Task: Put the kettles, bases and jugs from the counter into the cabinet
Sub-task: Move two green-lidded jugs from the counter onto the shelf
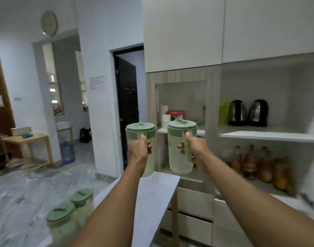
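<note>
My left hand grips the handle of a pale green jug with a green lid, held up in the air. My right hand grips the handle of a second green jug beside it. Both jugs hang above the far end of the grey counter, in front of the cabinet's narrow niche. Two more green-lidded jugs stand on the counter at lower left. Two steel-and-black kettles sit on their bases on the white cabinet shelf to the right.
The niche holds white cups and a red-lidded tub. Several bottles stand on the lower shelf at right. Drawers sit below. A dark door, a wooden table and a water bottle are to the left.
</note>
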Demonstrator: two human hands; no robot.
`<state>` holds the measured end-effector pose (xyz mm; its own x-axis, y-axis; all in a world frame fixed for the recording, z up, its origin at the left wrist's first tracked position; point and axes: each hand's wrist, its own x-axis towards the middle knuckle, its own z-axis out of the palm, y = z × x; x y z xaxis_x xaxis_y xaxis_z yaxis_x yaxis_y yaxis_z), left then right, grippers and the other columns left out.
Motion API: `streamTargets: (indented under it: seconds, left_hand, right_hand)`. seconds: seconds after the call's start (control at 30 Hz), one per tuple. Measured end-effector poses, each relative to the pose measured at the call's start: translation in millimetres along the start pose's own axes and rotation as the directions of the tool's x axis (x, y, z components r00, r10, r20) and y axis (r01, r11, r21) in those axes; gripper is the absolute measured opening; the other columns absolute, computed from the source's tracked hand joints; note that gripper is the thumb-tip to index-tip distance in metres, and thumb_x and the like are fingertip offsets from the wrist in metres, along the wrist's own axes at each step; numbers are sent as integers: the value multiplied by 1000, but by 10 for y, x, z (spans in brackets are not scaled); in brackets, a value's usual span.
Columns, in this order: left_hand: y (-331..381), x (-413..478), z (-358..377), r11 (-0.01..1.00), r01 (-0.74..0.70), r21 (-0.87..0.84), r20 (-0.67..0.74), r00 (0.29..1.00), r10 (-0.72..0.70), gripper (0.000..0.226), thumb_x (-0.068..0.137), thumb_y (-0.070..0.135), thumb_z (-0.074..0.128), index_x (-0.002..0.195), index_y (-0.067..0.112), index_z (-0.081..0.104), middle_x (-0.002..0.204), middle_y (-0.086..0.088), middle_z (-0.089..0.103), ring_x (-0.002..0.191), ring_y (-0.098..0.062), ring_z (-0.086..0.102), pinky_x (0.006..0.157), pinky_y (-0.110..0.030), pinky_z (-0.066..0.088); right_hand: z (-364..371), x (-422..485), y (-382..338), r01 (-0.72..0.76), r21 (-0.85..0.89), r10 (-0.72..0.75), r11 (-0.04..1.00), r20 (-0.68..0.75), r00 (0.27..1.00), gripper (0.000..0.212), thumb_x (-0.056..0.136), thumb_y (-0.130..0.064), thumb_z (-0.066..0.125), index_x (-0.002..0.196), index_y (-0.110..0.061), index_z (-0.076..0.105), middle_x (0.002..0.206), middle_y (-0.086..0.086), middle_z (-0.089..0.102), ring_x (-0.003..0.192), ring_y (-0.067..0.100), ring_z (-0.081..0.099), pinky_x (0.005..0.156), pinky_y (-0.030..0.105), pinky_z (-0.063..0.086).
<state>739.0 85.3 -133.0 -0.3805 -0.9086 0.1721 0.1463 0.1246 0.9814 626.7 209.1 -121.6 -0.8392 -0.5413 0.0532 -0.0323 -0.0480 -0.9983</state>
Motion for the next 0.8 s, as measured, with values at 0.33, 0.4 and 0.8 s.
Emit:
streamTargets:
  seconds: [0.33,0.4,0.8]
  left_hand:
    - [-18,-175,2784,994,-30,-100,373,925,66,38,99,30,40,68,17,59,68,-3,58,60,-14,51,52,-25,36]
    - [-19,-153,3333,995,-9,-102,402,914,49,36,97,30,41,72,15,61,69,-4,60,62,-16,53,53,-26,37]
    - [-289,586,5855,996,37,-85,542,840,15,34,100,30,39,82,12,62,78,-6,61,72,-17,55,67,-29,43]
  right_hand:
    - [-2427,1006,-111,43,-32,-51,999,-295,954,38,100,-41,46,91,-11,67,88,6,76,80,22,60,86,41,49]
    - [-2856,1285,-135,50,-36,-59,998,-319,946,38,100,-40,46,94,-8,66,89,8,75,78,21,61,77,37,50]
    - [-4484,3165,3,49,-51,-67,997,-441,895,39,101,-42,46,89,-11,65,85,6,74,80,21,61,88,42,50]
